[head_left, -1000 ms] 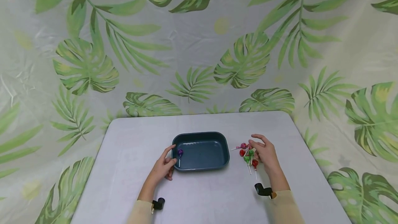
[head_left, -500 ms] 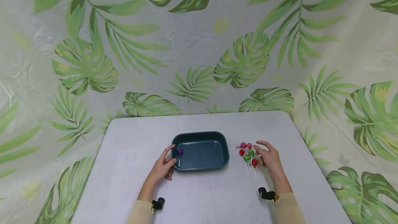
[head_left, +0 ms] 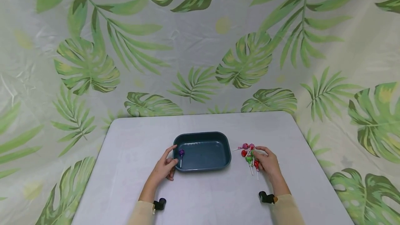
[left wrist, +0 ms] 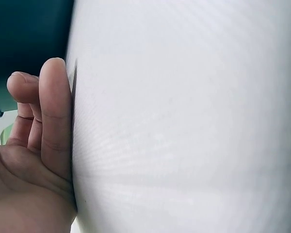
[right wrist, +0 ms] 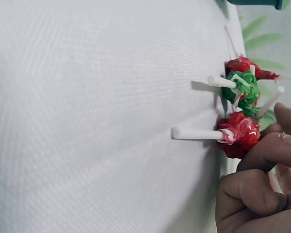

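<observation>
The step in hand seems to be picking from the pile of red, pink and green ball lollipops (head_left: 244, 153) on the white-covered bench (head_left: 140, 138). The right hand (head_left: 269, 163) curls its fingers at the pile; whether they pinch one, I cannot tell. Next calls for isolating one lollipop. Wrappers look crinkled, glossy. The left hand (head_left: 163, 167) spreads thumb and forefinger against the dark-blue rectangular tray (head_left: 204, 153).

You can read no lettering, label, brand, number or sign in any view; any print on the shiny red and green lollipop wrappers (right wrist: 240, 131) is too small or blurred for you to make out.
</observation>
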Demonstrator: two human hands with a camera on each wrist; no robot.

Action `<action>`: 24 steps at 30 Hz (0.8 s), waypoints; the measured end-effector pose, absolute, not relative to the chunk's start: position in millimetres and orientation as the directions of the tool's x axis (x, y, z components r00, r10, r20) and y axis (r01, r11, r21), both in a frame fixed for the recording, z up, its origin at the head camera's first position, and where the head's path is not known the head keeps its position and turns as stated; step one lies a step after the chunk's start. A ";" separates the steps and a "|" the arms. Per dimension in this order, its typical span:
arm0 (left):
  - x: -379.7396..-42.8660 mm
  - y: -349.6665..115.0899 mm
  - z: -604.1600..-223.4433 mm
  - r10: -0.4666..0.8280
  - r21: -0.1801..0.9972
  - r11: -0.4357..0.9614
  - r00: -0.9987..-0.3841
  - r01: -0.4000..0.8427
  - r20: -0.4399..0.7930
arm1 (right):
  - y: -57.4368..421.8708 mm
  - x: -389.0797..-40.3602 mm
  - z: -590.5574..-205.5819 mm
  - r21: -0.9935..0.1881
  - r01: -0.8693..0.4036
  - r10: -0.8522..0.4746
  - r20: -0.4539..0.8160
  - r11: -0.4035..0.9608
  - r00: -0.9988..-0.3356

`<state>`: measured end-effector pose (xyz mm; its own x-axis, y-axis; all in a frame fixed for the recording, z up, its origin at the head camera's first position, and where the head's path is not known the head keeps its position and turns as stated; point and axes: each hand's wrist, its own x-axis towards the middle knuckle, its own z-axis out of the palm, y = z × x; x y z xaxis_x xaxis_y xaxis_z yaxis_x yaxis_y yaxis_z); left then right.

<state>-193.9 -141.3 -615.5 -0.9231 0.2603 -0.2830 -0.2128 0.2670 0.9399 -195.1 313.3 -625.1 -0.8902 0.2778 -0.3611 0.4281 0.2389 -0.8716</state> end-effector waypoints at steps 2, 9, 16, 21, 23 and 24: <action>-194.1 -141.2 -615.1 0.264 0.940 0.268 -0.922 -0.211 -0.282 | 312.7 -194.6 -626.5 -0.863 0.428 0.282 -0.355 0.267 -0.891; -194.5 -141.4 -613.9 0.264 0.938 0.269 -0.920 -0.217 -0.288 | 308.5 -196.1 -627.4 -0.823 0.440 0.314 -0.337 0.360 -0.887; -194.5 -141.7 -613.7 0.264 0.936 0.271 -0.918 -0.224 -0.296 | 304.1 -198.4 -631.8 -0.780 0.429 0.344 -0.290 0.456 -0.893; -193.9 -141.3 -613.2 0.262 0.937 0.269 -0.920 -0.222 -0.293 | 304.8 -199.8 -636.3 -0.766 0.421 0.339 -0.279 0.486 -0.899; -193.5 -140.7 -612.3 0.260 0.938 0.270 -0.921 -0.217 -0.288 | 304.9 -200.6 -636.4 -0.763 0.423 0.337 -0.282 0.489 -0.898; -193.3 -140.5 -611.8 0.261 0.939 0.270 -0.922 -0.215 -0.286 | 304.6 -201.0 -636.1 -0.761 0.427 0.339 -0.285 0.488 -0.897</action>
<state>-193.3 -140.5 -611.8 -0.9222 0.2606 -0.2859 -0.2148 0.2696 0.9387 -201.0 304.6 -636.1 -0.8966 0.3389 -0.2850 0.4265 0.4882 -0.7614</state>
